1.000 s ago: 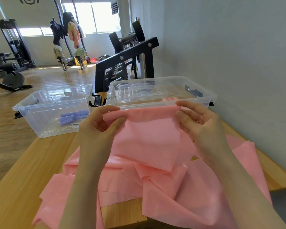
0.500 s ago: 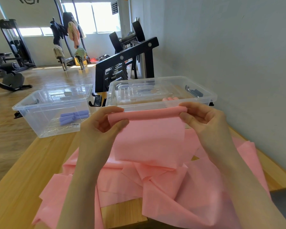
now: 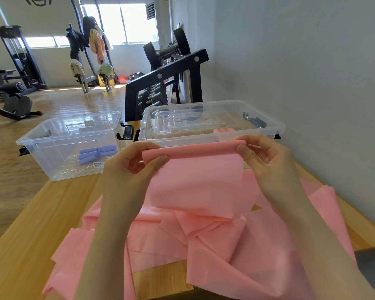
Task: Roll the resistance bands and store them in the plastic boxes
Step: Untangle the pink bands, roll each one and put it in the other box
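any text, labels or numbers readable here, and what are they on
Nothing can be read.
Barcode sticker on the left plastic box: bars show, digits too small to read.
Dark logo on the far wall: cut off by the frame edge, no letters legible.

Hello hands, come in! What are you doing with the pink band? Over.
Left hand and right hand pinch the pink band by its rolled top edge. Most still loose on the table. Nothing blocks the right box.
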